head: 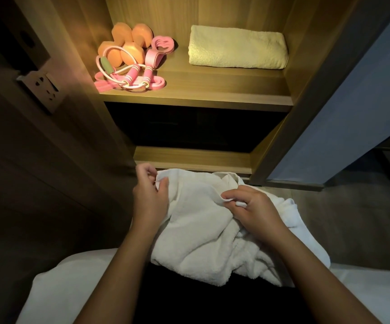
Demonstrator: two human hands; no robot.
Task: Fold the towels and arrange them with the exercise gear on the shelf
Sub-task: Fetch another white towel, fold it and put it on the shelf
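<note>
A crumpled white towel (203, 232) lies bunched low in the view, in front of the wooden shelf unit. My left hand (150, 195) pinches its upper left edge. My right hand (255, 210) pinches a fold near the towel's upper right. On the lit shelf (212, 92) a folded cream towel (237, 47) lies at the right. At the left of that shelf sit orange dumbbells (125, 46), a pink skipping rope (135, 77) and pink resistance bands (160, 46).
Below the lit shelf is a dark compartment (194, 127) and a lower wooden ledge (191, 157). A wall socket (43, 90) sits on the dark panel at left. A blue-grey door panel (353, 113) stands at right. White bedding (72, 288) spans the bottom.
</note>
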